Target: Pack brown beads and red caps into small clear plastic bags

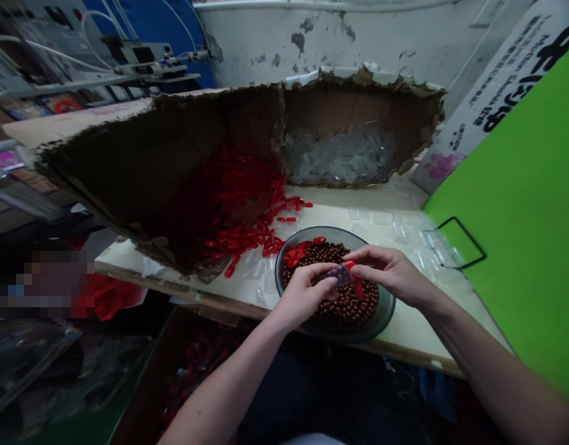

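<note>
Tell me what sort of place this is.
Probably a small workshop or packing station: red plastic pieces are heaped in one cut-open cardboard box, clear plastic pieces in another, and a bowl of brown beads sits at the bench edge.

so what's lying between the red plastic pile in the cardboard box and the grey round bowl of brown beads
Loose red plastic pieces and clear plastic pieces, on the pale tabletop between pile and bowl, in the head view.

Dim room, dark box interiors, edges smeared.
</note>
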`<state>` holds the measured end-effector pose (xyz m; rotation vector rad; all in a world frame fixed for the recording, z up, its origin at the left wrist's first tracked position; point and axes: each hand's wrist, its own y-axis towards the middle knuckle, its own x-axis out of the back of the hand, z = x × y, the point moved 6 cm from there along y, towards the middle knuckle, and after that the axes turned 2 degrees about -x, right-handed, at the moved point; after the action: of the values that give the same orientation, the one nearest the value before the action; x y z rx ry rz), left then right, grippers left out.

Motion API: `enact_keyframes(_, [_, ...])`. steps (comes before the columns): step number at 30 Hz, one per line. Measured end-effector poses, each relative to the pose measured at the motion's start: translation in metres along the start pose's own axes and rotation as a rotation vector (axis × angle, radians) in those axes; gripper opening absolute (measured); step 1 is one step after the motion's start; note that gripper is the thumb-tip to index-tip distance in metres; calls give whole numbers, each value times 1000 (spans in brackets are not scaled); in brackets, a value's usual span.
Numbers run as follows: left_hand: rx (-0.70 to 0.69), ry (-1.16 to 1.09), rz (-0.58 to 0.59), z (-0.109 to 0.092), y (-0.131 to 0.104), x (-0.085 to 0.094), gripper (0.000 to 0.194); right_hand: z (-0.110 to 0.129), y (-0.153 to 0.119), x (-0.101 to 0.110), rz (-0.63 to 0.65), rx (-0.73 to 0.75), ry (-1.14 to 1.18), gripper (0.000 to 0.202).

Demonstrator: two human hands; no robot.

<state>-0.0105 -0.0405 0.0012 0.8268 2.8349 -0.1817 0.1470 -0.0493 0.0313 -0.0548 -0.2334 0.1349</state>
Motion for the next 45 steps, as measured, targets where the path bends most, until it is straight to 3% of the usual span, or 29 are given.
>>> enact_keyframes(8, [-53,252,27,-6,-6,1,32,-8,-7,-7,4,21,-48,26])
enact_keyframes(16, [-55,287,88,-7,-6,0,34,-11,-13,-7,-30,79,-83,23])
enact_keyframes(27, [151,-101,-61,21,4,-2,39,-19,-4,-6,-155,73,-148,29])
enact_keyframes(31, [155,-287,-84,25,8,0,44,-25,-2,-3,-174,30,-28,39])
enact_keyframes(34, [148,-342,-101,20,10,3,41,-34,-16,-3,-345,29,109,43])
enact_keyframes(36, [154,-366,-93,18,8,2,39,-36,-31,-6,-507,102,107,41])
enact_keyframes(38, [167,-378,-71,19,6,-2,36,-35,-39,-15,-573,179,71,40])
enact_keyframes(40, [185,-373,-28,23,2,-9,34,-31,-38,-19,-587,223,84,42])
enact_keyframes(43, [205,-326,37,28,-3,-17,32,-23,-23,-8,-627,236,181,46])
enact_keyframes(45, [218,-257,94,29,-5,-21,33,-16,-7,-2,-552,219,233,48])
